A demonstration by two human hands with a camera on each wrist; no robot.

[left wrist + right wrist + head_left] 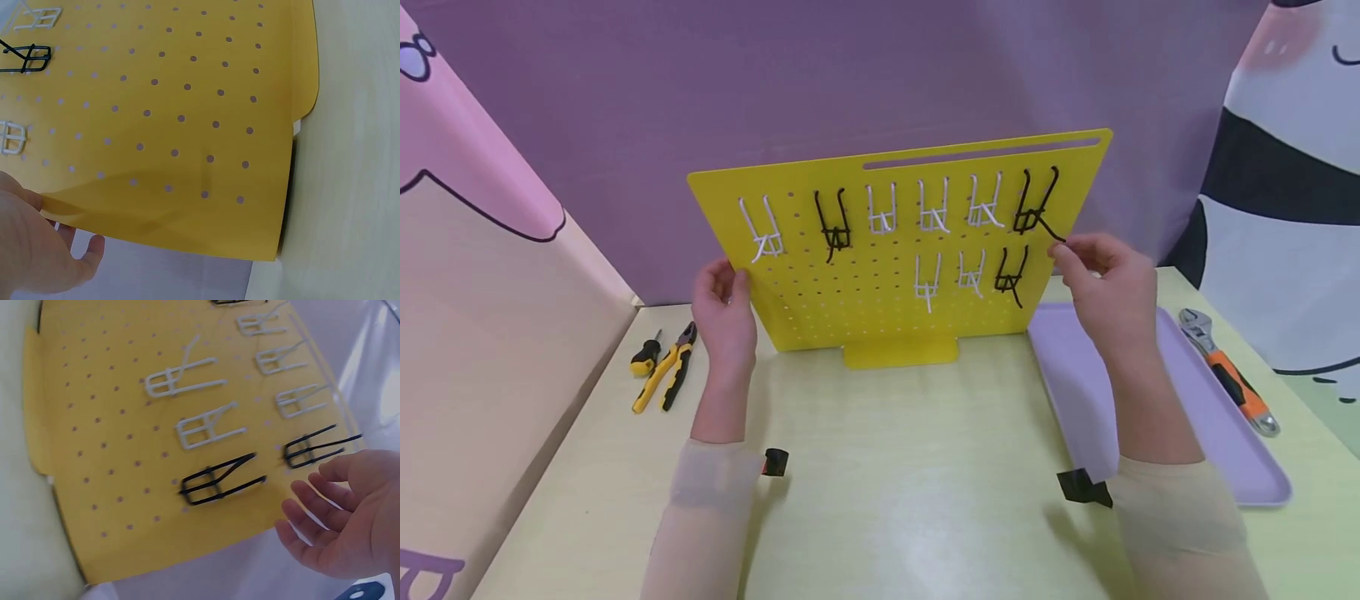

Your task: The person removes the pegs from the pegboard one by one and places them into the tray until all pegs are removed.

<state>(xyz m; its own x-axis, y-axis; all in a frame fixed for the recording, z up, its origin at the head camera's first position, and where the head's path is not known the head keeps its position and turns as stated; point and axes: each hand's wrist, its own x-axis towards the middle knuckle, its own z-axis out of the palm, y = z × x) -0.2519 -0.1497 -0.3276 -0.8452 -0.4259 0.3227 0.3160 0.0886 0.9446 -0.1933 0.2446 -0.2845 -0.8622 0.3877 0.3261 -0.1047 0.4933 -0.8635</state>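
A yellow pegboard (pixel 865 275) stands upright on the table, with several white wire hooks (pixel 933 208) and three black ones in its upper holes. My left hand (pixel 724 312) grips the board's left edge; in the left wrist view the thumb lies by the near face and other fingers show beyond the edge. At the upper right corner hangs a black hook (pixel 1033 212). My right hand (pixel 1108 287) is right beside its prong tip, fingers loosely bent. The right wrist view shows these fingers spread over the board's right edge, the prong's end visible above them.
Left on the table lie a screwdriver (pixel 646 357) and yellow-black pliers (pixel 668 367). A lilac tray (pixel 1078 400) sits under my right forearm, with an orange-handled adjustable wrench (pixel 1232 375) along its far right side. A purple backdrop (pixel 775 83) rises behind the board.
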